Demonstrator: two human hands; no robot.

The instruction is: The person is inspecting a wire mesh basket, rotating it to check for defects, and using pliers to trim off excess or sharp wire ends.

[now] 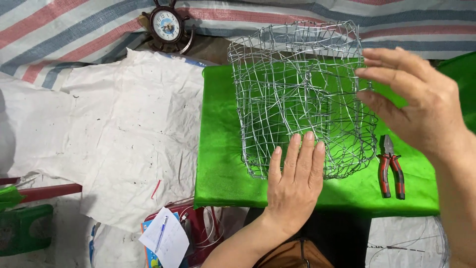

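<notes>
A box-shaped basket of silver wire mesh [297, 94] stands on a bright green cloth [218, 149]. My left hand [296, 181] lies flat, fingers together, pressed against the basket's near wall. My right hand [416, 99] has its fingers spread and touches the basket's right side near the top rim. Neither hand grips anything. Red-handled pliers [390, 167] lie on the cloth just right of the basket, below my right hand.
A small round clock in a ship's-wheel frame [166, 26] stands at the back on a striped tarp. White sheeting [124, 129] covers the left. A red box with paper and a pen [166, 238] sits at the front; a green stool [22, 228] stands at far left.
</notes>
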